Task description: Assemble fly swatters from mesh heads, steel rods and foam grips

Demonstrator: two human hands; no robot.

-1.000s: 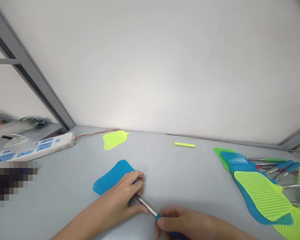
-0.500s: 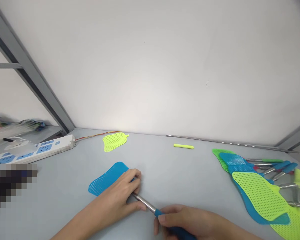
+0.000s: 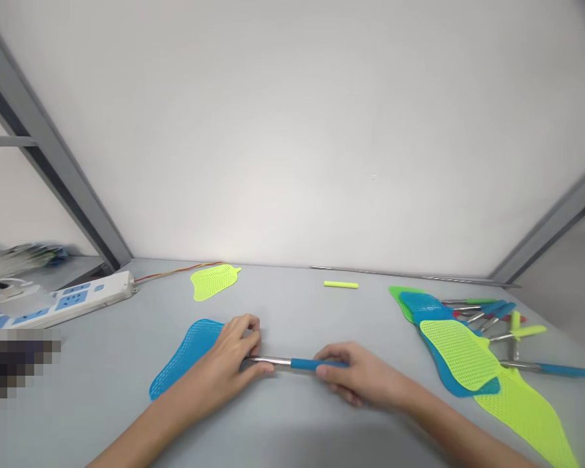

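Observation:
A fly swatter with a blue perforated head [image 3: 182, 357], a thin metal shaft and a blue grip [image 3: 303, 364] lies between my hands, just over the grey table. My left hand [image 3: 236, 351] is closed around the place where head and shaft meet, hiding that joint. My right hand [image 3: 355, 376] is closed on the far end of the blue grip, thumb in front and fingers behind. The shaft runs nearly level from left to right.
On the right lie several fly swatters in a heap, with a yellow-green head [image 3: 461, 357] on top. A yellow-green head [image 3: 216, 281], a short yellow-green grip [image 3: 341, 285] and a long metal rod [image 3: 409, 276] lie near the wall. A power strip [image 3: 95, 294] is at left.
The right hand has moved up and away from the front edge, swinging the shaft from slanting to nearly level. The left hand keeps its hold. The camera view has turned slightly right.

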